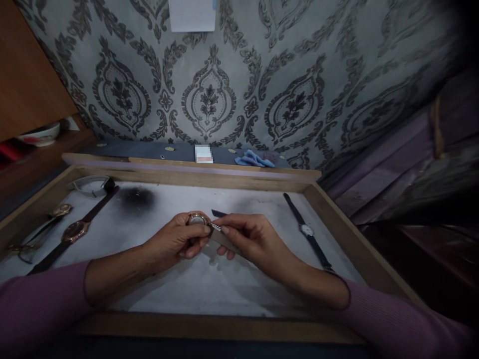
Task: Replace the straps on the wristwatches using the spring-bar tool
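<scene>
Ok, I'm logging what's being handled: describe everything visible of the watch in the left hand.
The watch is round, with a coppery, metallic-looking rim around a pale center; fine detail is blurred. The left hand holds it above the tray, thumb over its lower edge. A slim silvery tool in the right hand meets or nears its right side.

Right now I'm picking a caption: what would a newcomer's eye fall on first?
Likely the centre, where the left hand holds a watch and the right hand a thin metal piece close by. Next comes the bold wallpaper behind, then the dark patch in the tray, toward its back left.
</scene>
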### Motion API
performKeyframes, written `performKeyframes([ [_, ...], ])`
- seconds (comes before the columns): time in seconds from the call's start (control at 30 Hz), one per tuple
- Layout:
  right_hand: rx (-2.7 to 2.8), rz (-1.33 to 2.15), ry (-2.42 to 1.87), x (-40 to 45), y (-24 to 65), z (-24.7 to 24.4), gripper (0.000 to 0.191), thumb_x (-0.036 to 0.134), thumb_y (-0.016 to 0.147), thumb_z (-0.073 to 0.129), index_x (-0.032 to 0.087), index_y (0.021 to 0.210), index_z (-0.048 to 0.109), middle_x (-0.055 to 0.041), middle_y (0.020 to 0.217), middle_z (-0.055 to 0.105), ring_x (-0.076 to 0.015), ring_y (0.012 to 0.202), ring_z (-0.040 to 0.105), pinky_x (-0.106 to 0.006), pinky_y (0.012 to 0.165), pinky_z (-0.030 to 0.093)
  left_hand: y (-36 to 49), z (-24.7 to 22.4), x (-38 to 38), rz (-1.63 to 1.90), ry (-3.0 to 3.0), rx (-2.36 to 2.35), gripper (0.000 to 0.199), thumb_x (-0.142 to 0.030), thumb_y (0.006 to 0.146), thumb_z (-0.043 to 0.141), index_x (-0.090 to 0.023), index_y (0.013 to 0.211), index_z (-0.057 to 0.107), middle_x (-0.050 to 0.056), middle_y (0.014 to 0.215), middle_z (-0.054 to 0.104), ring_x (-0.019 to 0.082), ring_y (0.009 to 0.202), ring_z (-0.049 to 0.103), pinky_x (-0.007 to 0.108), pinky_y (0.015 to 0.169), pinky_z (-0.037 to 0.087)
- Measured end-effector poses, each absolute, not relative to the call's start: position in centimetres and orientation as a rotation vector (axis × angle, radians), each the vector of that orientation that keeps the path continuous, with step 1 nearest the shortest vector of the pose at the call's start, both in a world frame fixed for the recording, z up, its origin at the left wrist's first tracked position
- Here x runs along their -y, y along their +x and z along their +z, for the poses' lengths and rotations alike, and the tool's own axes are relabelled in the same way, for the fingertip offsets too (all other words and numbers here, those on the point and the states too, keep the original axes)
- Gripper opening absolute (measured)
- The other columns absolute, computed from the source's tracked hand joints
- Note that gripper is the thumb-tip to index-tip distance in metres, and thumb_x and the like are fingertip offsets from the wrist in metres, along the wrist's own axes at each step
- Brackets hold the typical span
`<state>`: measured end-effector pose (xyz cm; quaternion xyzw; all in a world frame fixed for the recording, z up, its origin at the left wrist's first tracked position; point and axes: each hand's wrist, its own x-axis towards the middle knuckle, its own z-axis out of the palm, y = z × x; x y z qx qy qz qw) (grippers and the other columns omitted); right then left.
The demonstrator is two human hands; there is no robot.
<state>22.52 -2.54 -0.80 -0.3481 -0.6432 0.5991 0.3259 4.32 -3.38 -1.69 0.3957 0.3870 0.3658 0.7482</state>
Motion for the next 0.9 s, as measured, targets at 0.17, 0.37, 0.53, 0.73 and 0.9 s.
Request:
performKeyframes([
  [0.17, 1.721, 1.533, -0.911, 2.67, 22.63, -0.89, 0.024, 0.031, 0.086, 0.061, 0.016, 0.100, 0.072, -0.0030, 0.074, 0.068, -0.0105, 0.057, 0.065, -0.020, 0.050, 0.051, 4.43, -1.61, 3.53, 0.802, 0.863, -0.861, 0.018, -0.026, 0.070, 0.068, -0.015, 0.072, 0.054, -0.007, 0.049, 0.051, 0.001, 0.030, 0.031, 0.017, 0.032, 0.013],
  [0.37, 1.770, 1.510, -0.903, 2.73, 22.55, -0.92, 0.023, 0.028, 0.087, 0.058, 0.016, 0.100, 0.073, -0.0029, 0.072, 0.068, -0.0095, 0.057, 0.063, -0.018, 0.048, 0.049, 4.37, -1.81, 3.57, 0.789, 0.862, -0.841, 0.019, -0.027, 0.072, 0.068, -0.015, 0.070, 0.054, -0.007, 0.049, 0.051, 0.001, 0.030, 0.032, 0.017, 0.032, 0.012],
  [0.53, 1.772, 1.492, -0.898, 2.81, 22.57, -0.86, 0.023, 0.026, 0.087, 0.056, 0.018, 0.101, 0.073, -0.0023, 0.070, 0.068, -0.0095, 0.057, 0.063, -0.018, 0.048, 0.049, 4.34, -1.74, 3.59, 0.785, 0.880, -0.834, 0.020, -0.029, 0.073, 0.068, -0.015, 0.071, 0.054, -0.006, 0.052, 0.052, 0.001, 0.031, 0.033, 0.017, 0.033, 0.013],
  [0.73, 1.787, 1.474, -0.918, 2.93, 22.59, -0.59, 0.023, 0.024, 0.087, 0.055, 0.018, 0.097, 0.075, -0.0030, 0.073, 0.069, -0.0101, 0.058, 0.063, -0.019, 0.049, 0.050, 4.38, -1.65, 3.66, 0.786, 0.874, -0.836, 0.022, -0.031, 0.072, 0.070, -0.015, 0.071, 0.054, -0.007, 0.051, 0.050, 0.001, 0.031, 0.031, 0.018, 0.032, 0.012],
  [0.9, 1.801, 1.463, -0.915, 2.93, 22.69, -0.74, 0.024, 0.022, 0.088, 0.053, 0.018, 0.101, 0.074, -0.0038, 0.077, 0.070, -0.0101, 0.059, 0.064, -0.019, 0.050, 0.050, 4.36, -1.75, 3.64, 0.791, 0.869, -0.846, 0.020, -0.029, 0.072, 0.068, -0.016, 0.074, 0.054, -0.007, 0.050, 0.051, 0.001, 0.031, 0.031, 0.017, 0.033, 0.012],
])
